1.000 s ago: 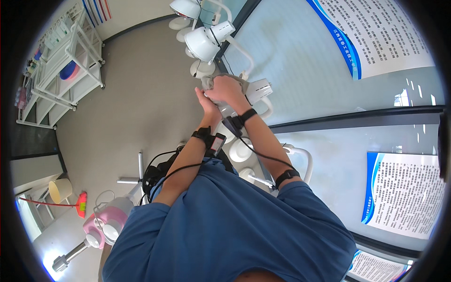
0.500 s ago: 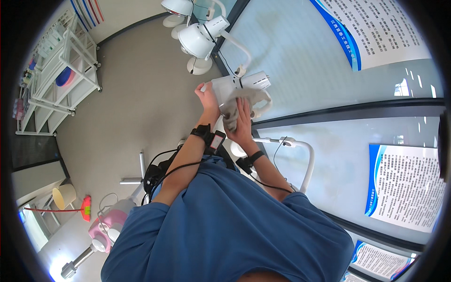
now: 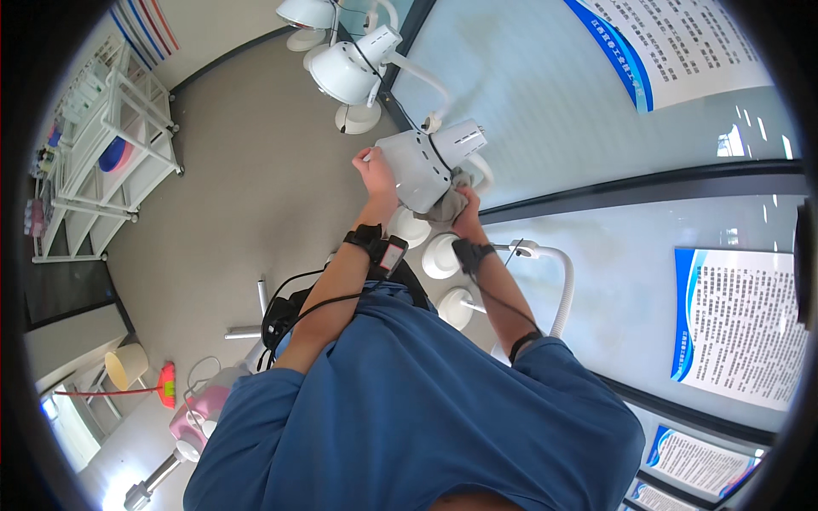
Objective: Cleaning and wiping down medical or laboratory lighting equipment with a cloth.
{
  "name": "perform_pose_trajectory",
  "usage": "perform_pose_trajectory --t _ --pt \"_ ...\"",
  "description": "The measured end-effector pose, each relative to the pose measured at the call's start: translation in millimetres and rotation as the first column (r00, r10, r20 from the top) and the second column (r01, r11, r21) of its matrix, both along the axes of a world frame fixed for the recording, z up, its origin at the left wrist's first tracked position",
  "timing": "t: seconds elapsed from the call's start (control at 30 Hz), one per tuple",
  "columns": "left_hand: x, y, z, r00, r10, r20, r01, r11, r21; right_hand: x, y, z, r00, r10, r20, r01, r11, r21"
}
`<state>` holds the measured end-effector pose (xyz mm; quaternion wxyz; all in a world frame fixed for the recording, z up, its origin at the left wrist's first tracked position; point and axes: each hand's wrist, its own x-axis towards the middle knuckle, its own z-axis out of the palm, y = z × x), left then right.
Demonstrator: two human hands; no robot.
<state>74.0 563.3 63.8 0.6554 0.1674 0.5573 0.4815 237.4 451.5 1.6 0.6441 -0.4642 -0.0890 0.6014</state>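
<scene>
White and smooth, with small dark openings in its surface, the lamp head point(image 3: 413, 175) is flanked by two bare hands. Its left rim is met by the left hand point(image 3: 377, 177), whose fingers are bent inward; whether the rim is actually pinched by them cannot be told. At the near right side of the lamp head, a grey cloth point(image 3: 443, 210) is bunched in the right hand point(image 3: 468, 216), closed around it, and the lamp head is touched by its folds. Black straps point(image 3: 362, 238) are worn on both wrists (a small box point(image 3: 390, 257) is carried at the left one). Beyond the lamp head and to its left, a second white lamp point(image 3: 345, 72) is seen, crossed by a dark cord. Round white bases point(image 3: 441, 257) are set on the lamp head's near side. Well to its left, a white wheeled trolley point(image 3: 146, 177) is loaded with small items; to its right, printed sheets point(image 3: 741, 328) are displayed on glass panels point(image 3: 528, 85).
</scene>
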Motion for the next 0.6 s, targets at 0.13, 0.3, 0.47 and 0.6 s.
perform_pose_trajectory --t 0.13,0.3,0.47,0.6 --pt "2.0 0.4 -0.6 1.000 0.004 -0.008 -0.004 1.000 0.004 14.9 37.3 12.9 0.999 0.003 -0.038 -0.008 0.991 -0.134" --pt "-5.3 4.0 -6.2 1.000 0.029 -0.010 -0.029 1.000 -0.006 20.0 57.3 9.3 0.995 0.084 -0.055 -0.092 0.985 -0.143" --pt "-10.1 4.0 -8.6 0.999 0.034 -0.017 -0.035 0.999 -0.025 -3.4 36.9 28.2 0.998 0.032 -0.045 -0.036 0.994 -0.099" --pt "-2.1 4.4 -3.7 0.998 0.065 0.005 -0.065 0.998 -0.008 11.6 -3.8 -6.7 0.706 0.026 0.707 -0.273 0.932 0.239"
